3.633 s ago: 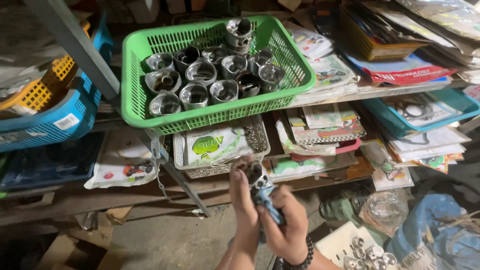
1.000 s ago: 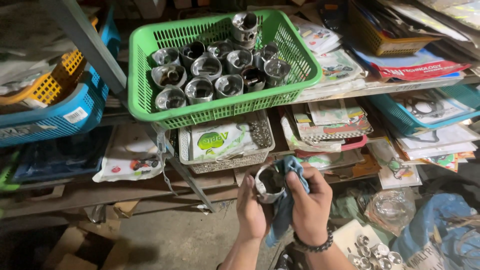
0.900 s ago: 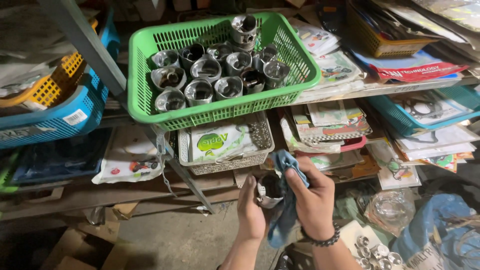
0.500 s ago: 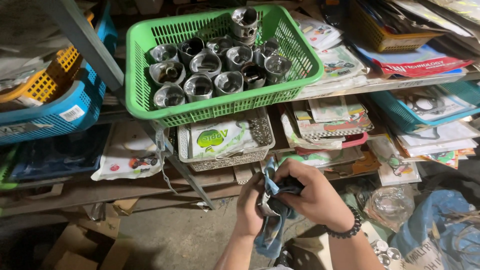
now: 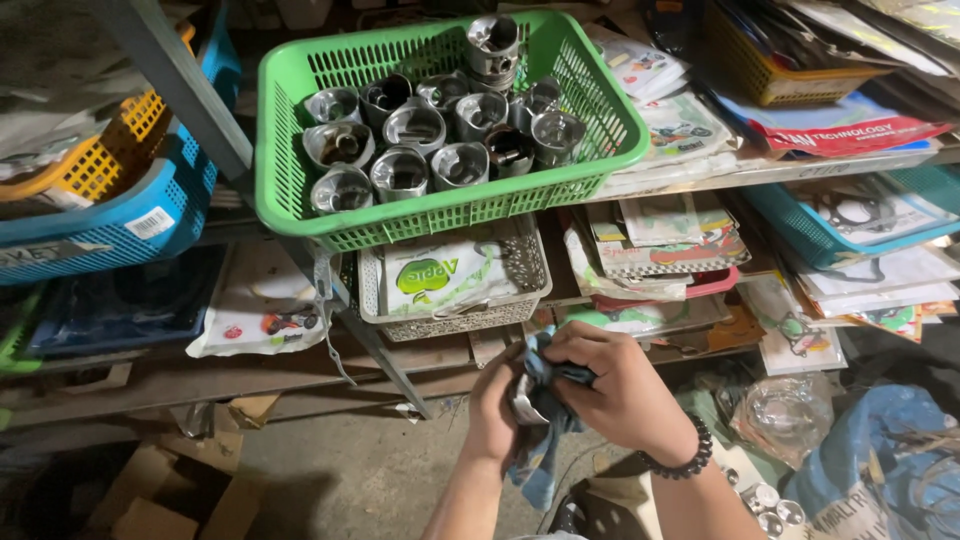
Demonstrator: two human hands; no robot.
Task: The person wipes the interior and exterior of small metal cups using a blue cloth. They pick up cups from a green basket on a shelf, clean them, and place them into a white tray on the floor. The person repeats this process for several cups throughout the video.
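Both hands were closed round one metal piston, the left hand bracing it so that the blue rag, pinched in the right hand, could be pressed against it.

Head view (the only one) looks down at cluttered shelves, close.

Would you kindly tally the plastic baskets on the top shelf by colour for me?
Green basket: 1
Blue basket: 1
Yellow baskets: 2
Total: 4
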